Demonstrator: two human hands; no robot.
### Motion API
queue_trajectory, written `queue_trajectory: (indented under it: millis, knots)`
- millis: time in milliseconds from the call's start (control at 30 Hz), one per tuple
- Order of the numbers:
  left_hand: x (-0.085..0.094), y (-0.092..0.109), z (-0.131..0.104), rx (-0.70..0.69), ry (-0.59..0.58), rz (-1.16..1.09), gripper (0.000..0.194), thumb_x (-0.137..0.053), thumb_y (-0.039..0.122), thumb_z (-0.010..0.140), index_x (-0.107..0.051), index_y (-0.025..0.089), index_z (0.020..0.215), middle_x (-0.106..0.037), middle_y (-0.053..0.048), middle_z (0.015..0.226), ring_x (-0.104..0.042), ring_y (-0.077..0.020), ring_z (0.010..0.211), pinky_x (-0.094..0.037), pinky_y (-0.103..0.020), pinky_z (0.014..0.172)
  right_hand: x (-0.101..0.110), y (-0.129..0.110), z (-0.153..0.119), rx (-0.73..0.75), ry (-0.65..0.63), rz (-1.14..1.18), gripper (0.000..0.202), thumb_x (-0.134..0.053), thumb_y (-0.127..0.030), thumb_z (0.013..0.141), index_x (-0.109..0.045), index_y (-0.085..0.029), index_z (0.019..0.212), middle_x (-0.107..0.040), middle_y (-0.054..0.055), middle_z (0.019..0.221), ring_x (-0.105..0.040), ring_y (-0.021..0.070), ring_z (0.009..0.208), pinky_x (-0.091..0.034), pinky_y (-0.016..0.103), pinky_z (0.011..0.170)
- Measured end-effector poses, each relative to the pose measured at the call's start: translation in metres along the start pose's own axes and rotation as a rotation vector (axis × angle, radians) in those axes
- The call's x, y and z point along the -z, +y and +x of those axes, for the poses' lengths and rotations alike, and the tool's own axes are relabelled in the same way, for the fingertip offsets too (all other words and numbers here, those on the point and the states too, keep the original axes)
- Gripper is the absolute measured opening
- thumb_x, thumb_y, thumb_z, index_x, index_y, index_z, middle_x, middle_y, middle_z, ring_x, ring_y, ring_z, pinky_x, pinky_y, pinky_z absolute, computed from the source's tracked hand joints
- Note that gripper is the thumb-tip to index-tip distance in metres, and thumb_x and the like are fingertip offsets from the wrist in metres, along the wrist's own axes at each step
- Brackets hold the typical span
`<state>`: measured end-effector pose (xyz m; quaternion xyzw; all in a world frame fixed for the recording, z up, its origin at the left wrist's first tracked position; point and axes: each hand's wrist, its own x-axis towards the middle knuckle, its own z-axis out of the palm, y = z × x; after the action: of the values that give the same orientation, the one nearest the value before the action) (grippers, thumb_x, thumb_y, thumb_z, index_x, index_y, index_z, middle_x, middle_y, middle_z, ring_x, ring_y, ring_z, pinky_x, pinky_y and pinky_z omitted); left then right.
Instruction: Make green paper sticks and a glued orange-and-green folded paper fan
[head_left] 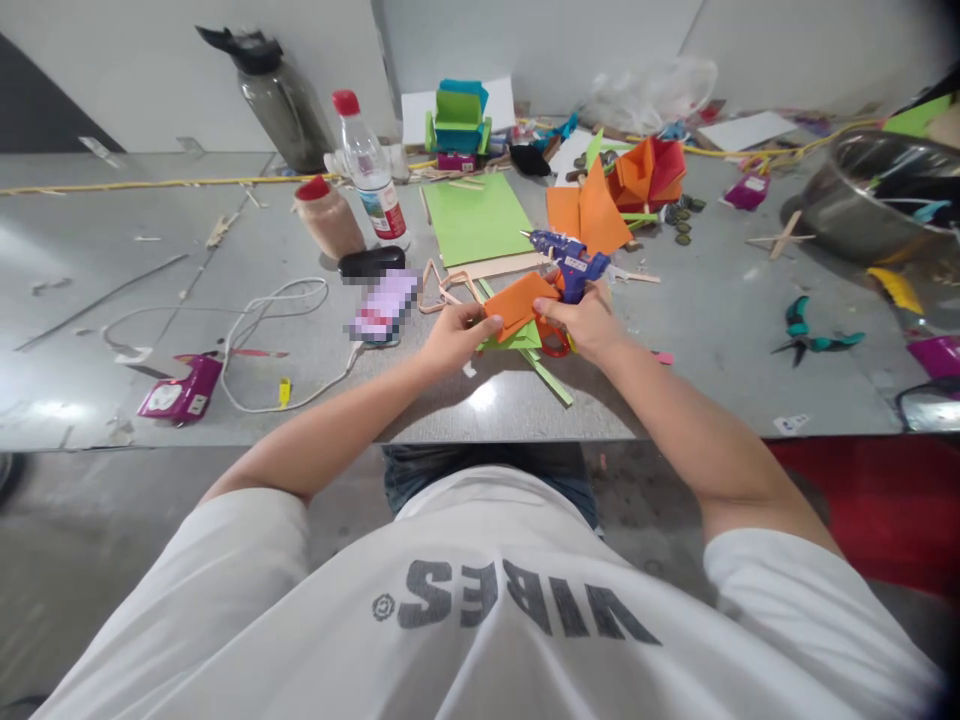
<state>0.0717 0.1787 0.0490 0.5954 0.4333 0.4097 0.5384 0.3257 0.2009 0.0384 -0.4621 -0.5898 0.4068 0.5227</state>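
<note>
An orange paper piece (517, 305) is held between my two hands, low over the table. My left hand (459, 338) pinches its left end, thumb on top. At the right end my right hand (585, 322) grips it with the thumb across the top. A blue glue gun (570, 262) lies just beyond my right hand, its nozzle pointing left; whether the fingers touch it I cannot tell. Under the orange piece, a green paper piece (517, 339) and green strips (551, 383) show. Red-orange scissor handles (555, 340) stick out beside my right hand.
A phone (385, 303) with a white cable lies left, near a bottle (371, 180) and a jar (330, 218). Beyond are a green sheet (480, 220) and folded orange paper (592, 212). Teal pliers (814, 335) and a metal bowl (862, 210) are right.
</note>
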Motion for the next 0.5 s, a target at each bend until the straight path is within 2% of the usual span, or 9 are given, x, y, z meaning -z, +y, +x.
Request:
queue_trajectory:
  millis: [133, 200, 300, 367, 500]
  knots:
    - [-0.001, -0.001, 0.002, 0.038, -0.025, 0.026, 0.016, -0.087, 0.031, 0.092, -0.083, 0.018, 0.085, -0.073, -0.002, 0.075, -0.059, -0.0111, 0.061, -0.05, -0.022, 0.051, 0.001, 0.009, 0.004, -0.04, 0.074, -0.027, 0.069, -0.108, -0.071, 0.066, -0.07, -0.03, 0.107, -0.061, -0.005, 0.076, -0.052, 0.0164, 0.06, -0.055, 0.039, 0.06]
    - [-0.001, -0.001, 0.003, 0.053, 0.005, 0.018, 0.014, -0.084, 0.027, 0.094, -0.083, 0.017, 0.084, -0.072, -0.002, 0.076, -0.059, -0.0106, 0.061, -0.05, -0.022, 0.052, 0.003, 0.007, 0.006, -0.01, 0.101, -0.056, 0.072, -0.104, -0.082, 0.069, -0.07, -0.03, 0.106, -0.06, -0.004, 0.077, -0.052, 0.0162, 0.06, -0.052, 0.038, 0.059]
    - [0.001, 0.0, 0.005, 0.035, 0.096, -0.007, 0.016, -0.081, 0.024, 0.097, -0.081, 0.017, 0.082, -0.07, -0.001, 0.077, -0.058, -0.0093, 0.061, -0.049, -0.022, 0.053, 0.011, -0.004, 0.007, 0.041, 0.116, -0.026, 0.078, -0.084, -0.103, 0.08, -0.069, -0.03, 0.103, -0.063, 0.0, 0.083, -0.057, 0.0164, 0.062, -0.051, 0.037, 0.058]
    - [0.003, 0.001, 0.008, 0.016, 0.15, -0.011, 0.017, -0.08, 0.025, 0.097, -0.079, 0.018, 0.082, -0.07, -0.001, 0.078, -0.057, -0.0091, 0.061, -0.048, -0.022, 0.053, 0.017, -0.014, 0.005, 0.053, 0.073, 0.005, 0.081, -0.076, -0.108, 0.083, -0.069, -0.03, 0.103, -0.067, 0.002, 0.09, -0.063, 0.017, 0.064, -0.05, 0.036, 0.056]
    - [0.007, 0.001, 0.012, -0.001, 0.203, 0.03, 0.021, -0.079, 0.025, 0.098, -0.075, 0.019, 0.078, -0.069, 0.0, 0.075, -0.057, -0.0098, 0.06, -0.046, -0.023, 0.052, 0.022, -0.024, -0.003, 0.071, -0.06, -0.017, 0.077, -0.079, -0.105, 0.085, -0.072, -0.03, 0.099, -0.074, 0.005, 0.1, -0.071, 0.0203, 0.069, -0.049, 0.037, 0.054]
